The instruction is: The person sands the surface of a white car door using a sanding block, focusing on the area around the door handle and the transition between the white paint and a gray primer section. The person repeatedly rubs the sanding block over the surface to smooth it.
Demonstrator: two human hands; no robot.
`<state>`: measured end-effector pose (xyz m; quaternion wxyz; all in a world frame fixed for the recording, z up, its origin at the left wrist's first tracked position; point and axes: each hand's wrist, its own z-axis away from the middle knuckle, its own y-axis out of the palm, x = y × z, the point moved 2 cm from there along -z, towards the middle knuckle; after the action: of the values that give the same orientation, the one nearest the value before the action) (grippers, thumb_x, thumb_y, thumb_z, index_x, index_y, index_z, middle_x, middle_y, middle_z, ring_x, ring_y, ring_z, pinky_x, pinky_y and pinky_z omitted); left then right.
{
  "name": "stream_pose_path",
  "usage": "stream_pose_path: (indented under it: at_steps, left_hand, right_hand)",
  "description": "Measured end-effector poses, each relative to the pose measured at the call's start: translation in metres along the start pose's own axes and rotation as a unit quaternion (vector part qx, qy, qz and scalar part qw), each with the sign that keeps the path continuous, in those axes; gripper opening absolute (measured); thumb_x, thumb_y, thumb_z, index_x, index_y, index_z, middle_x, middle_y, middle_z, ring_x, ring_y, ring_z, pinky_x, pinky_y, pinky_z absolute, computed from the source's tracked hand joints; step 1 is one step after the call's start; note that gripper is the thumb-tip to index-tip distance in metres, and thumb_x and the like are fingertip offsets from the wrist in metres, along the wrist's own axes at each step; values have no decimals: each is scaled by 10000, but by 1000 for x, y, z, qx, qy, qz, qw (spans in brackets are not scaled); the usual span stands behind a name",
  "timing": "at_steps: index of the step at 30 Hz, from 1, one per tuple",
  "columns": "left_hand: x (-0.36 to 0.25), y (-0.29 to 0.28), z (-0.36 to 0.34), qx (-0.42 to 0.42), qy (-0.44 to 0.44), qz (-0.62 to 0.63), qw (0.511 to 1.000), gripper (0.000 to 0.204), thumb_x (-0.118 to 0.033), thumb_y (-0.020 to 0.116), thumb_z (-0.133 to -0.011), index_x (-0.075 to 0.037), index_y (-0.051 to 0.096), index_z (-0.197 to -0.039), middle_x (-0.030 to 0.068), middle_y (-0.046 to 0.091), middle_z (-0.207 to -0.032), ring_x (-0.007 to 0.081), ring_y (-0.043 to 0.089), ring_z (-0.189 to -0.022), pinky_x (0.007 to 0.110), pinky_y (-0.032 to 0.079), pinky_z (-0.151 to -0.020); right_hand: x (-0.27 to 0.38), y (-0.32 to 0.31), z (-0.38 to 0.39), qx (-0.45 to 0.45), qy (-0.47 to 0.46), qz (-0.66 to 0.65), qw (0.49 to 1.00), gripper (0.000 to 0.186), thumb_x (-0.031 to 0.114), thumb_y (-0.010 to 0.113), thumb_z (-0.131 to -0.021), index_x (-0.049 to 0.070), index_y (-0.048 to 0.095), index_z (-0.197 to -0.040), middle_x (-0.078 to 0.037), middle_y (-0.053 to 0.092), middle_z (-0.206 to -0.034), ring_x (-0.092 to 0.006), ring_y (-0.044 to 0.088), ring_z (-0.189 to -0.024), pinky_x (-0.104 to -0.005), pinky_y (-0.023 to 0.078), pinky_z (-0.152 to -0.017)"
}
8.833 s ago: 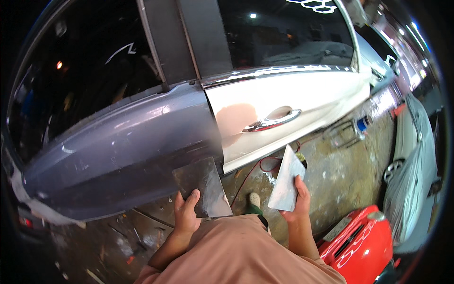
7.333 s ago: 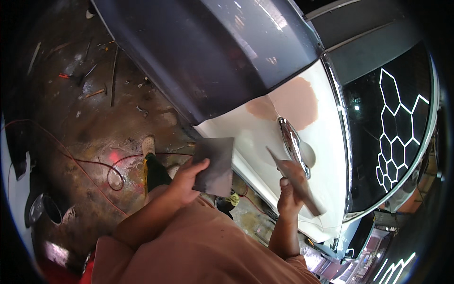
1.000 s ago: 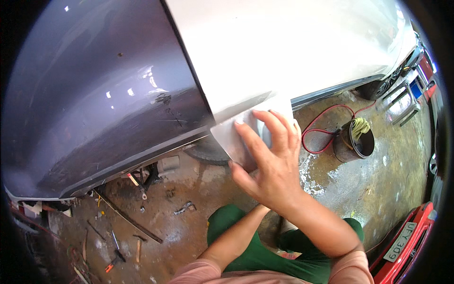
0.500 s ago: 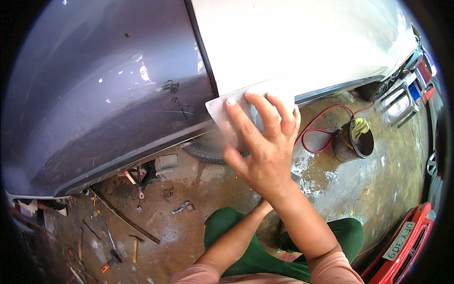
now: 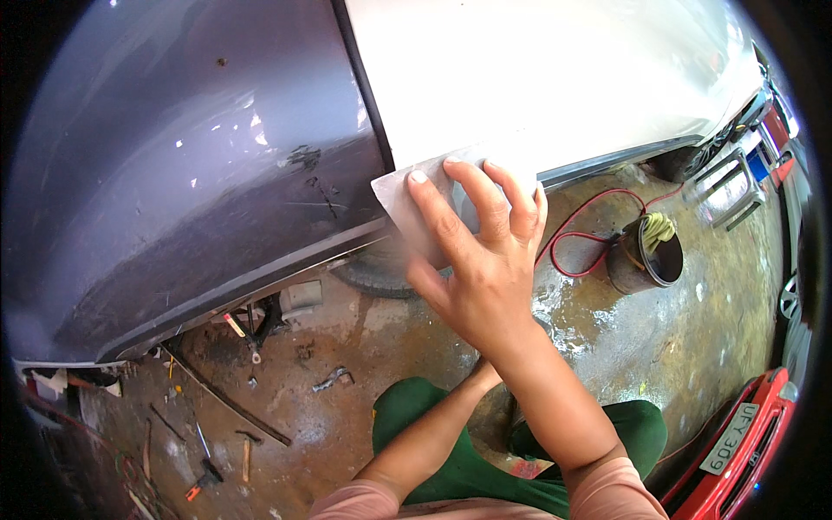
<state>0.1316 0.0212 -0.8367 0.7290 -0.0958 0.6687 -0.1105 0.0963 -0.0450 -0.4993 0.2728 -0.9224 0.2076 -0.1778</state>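
Observation:
My right hand (image 5: 485, 256) presses a pale grey sheet (image 5: 407, 195), which looks like sandpaper, against the lower edge of the white car panel (image 5: 520, 78). Its fingers are bent and somewhat apart over the sheet, with the thumb at the sheet's lower side. One corner of the sheet sticks out left, by the dark seam beside the dark blue-grey panel (image 5: 199, 165). My left forearm (image 5: 438, 425) reaches up from below and passes behind the right one. The fingers of my left hand are hidden there.
A dark bucket (image 5: 633, 264) with a yellowish cloth (image 5: 659, 230) stands right, beside a red hose (image 5: 576, 264). Lower left, a hammer (image 5: 246, 455) and other tools lie on the wet floor. A grey stool (image 5: 737, 186) and a red car bumper (image 5: 728, 459) are farther right.
My right hand and the sheet sit very slightly higher and farther left in the picture, as the view itself shifts a little. The grip looks the same.

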Motion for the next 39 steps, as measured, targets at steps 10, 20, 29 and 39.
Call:
stream_pose_path:
  at_steps: [10,20,29,39]
  left_hand:
    - [-5,-8,0,1,15,-7,1000,503,-352,567,-990,63,603,-1271,241,642,-1274,409,594,-1200,499,450,-1035]
    - [-6,-12,2,2,87,-40,995,499,-341,564,-992,62,598,-1284,228,635,-1299,405,581,-1222,501,440,-1049]
    - [-46,-27,15,-41,18,67,997,524,-361,535,-1000,-1,542,-1380,263,588,-1375,435,537,-1284,513,437,-1020]
    - [-29,-30,14,-12,-42,17,999,563,-423,524,-990,-28,545,-1390,287,591,-1362,438,556,-1273,517,455,-981]
  right_hand:
    - [-6,3,3,-23,2,-9,1000,699,247,816,-681,258,625,-1353,-38,492,-1427,-329,420,-1338,-706,295,-1046]
    - [-10,-7,1,-12,-1,1,1000,688,218,826,-659,236,640,-1321,-37,506,-1413,-331,436,-1326,-693,306,-1046]
    - [-14,-9,11,25,-6,30,999,685,233,826,-655,232,638,-1314,-30,510,-1414,-330,440,-1322,-694,309,-1040]
    - [9,-6,0,7,-6,9,1000,699,200,825,-685,278,635,-1353,-47,477,-1440,-340,400,-1356,-663,289,-1080]
